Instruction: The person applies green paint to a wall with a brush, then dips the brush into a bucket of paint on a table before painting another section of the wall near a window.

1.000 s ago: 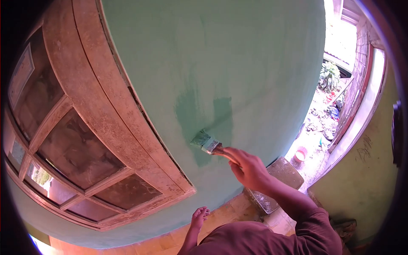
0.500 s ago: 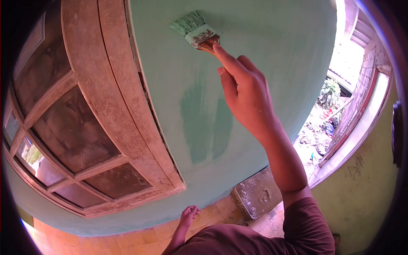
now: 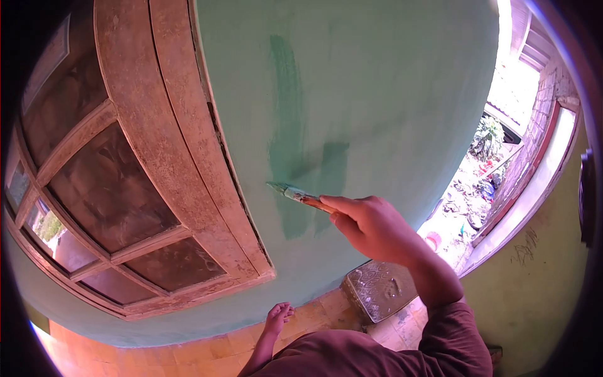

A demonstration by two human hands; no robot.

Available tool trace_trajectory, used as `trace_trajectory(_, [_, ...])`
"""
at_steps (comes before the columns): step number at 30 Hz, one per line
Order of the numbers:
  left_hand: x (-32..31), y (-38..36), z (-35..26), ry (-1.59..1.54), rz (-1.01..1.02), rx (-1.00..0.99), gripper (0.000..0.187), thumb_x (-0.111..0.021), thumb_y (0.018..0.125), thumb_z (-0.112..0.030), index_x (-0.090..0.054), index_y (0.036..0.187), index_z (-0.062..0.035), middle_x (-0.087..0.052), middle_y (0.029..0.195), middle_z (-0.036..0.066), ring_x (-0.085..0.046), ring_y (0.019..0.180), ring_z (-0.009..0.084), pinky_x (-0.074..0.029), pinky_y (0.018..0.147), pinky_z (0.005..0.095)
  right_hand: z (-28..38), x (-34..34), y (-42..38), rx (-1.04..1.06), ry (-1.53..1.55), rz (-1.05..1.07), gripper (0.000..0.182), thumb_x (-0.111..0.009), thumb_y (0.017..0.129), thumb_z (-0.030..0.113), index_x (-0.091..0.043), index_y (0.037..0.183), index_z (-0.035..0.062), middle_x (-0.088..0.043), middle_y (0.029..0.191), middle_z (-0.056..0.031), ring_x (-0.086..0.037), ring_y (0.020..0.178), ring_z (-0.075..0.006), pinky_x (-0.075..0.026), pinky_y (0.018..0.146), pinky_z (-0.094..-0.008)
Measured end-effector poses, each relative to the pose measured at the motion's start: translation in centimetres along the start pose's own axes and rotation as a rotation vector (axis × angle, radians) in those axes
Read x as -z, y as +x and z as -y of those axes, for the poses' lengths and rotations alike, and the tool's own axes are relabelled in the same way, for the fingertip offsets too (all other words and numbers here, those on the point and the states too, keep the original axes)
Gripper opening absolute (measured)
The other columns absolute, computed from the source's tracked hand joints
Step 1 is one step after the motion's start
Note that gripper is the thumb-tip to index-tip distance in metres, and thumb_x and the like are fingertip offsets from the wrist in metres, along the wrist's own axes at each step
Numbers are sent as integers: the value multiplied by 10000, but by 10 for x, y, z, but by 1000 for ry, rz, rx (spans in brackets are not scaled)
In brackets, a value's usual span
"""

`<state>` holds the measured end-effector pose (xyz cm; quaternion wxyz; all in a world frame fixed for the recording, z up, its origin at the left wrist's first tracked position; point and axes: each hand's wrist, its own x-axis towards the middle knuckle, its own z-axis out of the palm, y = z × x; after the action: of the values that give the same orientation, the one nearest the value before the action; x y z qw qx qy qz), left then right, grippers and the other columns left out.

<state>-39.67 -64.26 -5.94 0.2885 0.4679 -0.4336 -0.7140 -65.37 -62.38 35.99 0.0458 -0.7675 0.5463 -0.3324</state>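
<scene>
My right hand (image 3: 380, 226) is wrapped round the wooden handle of a paintbrush (image 3: 295, 193). The brush is seen edge-on, its paint-coated bristles pointing left against the green wall (image 3: 402, 125). Around the bristles are darker, wet-looking green strokes (image 3: 286, 81), one long and upright, another shorter patch to its right. Low in the view, my left hand (image 3: 278, 316) hangs near my body, its fingers loosely curled in with nothing visible in them.
A worn wooden window frame (image 3: 182, 113) with glass panes borders the wall on the left. A paint-spattered brown box-like object (image 3: 381, 289) stands on the tiled floor (image 3: 232, 345). At right, an opening (image 3: 465, 207) shows plants and litter outside.
My right hand has brought the paintbrush down the wall, and the brush has turned from flat to edge-on. A long dark stroke now shows above it. My left hand has hardly moved.
</scene>
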Motion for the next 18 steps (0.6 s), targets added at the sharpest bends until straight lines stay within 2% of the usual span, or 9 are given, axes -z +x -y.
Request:
trace_trajectory(1, [-2,1,-2,2,-1,1,287,-527,932,-320,-562,1130,-115,-644,1010,18,-600,905,100,-432,728,242,2,9,4,-1,2,-5,317,-549,874,88,-575,1189,60,-605,719,-155,-602,614,-313,-441,545,-401])
trace_trajectory(3, [-3,1,-5,10,-6,4,289,-526,933,-320,-562,1132,-113,-642,1009,19,-600,905,100,-432,728,239,6,30,19,-13,-24,141,274,-547,878,86,-596,1142,32,-587,656,-131,-571,547,-232,-414,516,-356])
trace_trajectory(5, [-3,2,-5,12,12,-3,289,-528,934,-322,-564,1129,-112,-637,1017,24,-603,905,107,-436,722,240,6,51,45,-13,-39,175,265,-550,886,95,-609,1136,28,-554,617,-58,-472,498,-123,-353,476,-301])
trace_trajectory(7, [-3,0,-5,16,11,-5,289,-527,935,-322,-564,1129,-111,-635,1023,28,-605,907,111,-437,720,242,2,75,73,-27,27,151,251,-554,894,105,-625,1123,33,-484,595,20,-375,501,-52,-294,454,-258])
trace_trajectory(9, [0,-1,-7,19,12,-11,290,-527,935,-322,-564,1129,-110,-634,1029,31,-607,908,116,-439,719,245,12,100,93,32,-30,79,245,-552,902,110,-634,1123,45,-448,601,54,-358,509,-25,-273,451,-235])
trace_trajectory(13, [4,-5,-4,2,-33,-15,282,-524,937,-316,-563,1126,-110,-635,1029,33,-609,916,121,-437,715,246,40,125,104,134,-138,-103,242,-551,903,112,-637,1119,45,-436,610,59,-345,515,-15,-262,452,-223])
trace_trajectory(15, [5,-9,-2,-11,-51,-13,279,-525,937,-314,-564,1122,-109,-635,1028,33,-610,916,121,-435,711,243,64,124,98,201,-247,-412,249,-561,890,111,-641,1118,53,-479,588,16,-391,481,-67,-301,454,-258])
trace_trajectory(16, [5,-11,-2,-5,-62,-13,271,-524,937,-307,-565,1118,-108,-635,1027,33,-611,915,122,-434,707,242,71,123,96,204,-242,-411,249,-561,890,111,-641,1118,53,-479,588,16,-391,481,-67,-301,454,-258])
trace_trajectory(18, [6,-15,-1,1,-78,-10,264,-523,938,-300,-567,1113,-108,-636,1027,34,-612,914,123,-433,702,241,79,121,94,406,-262,-612,280,-522,903,78,-583,1173,34,-627,696,-108,-533,538,-211,-413,527,-319])
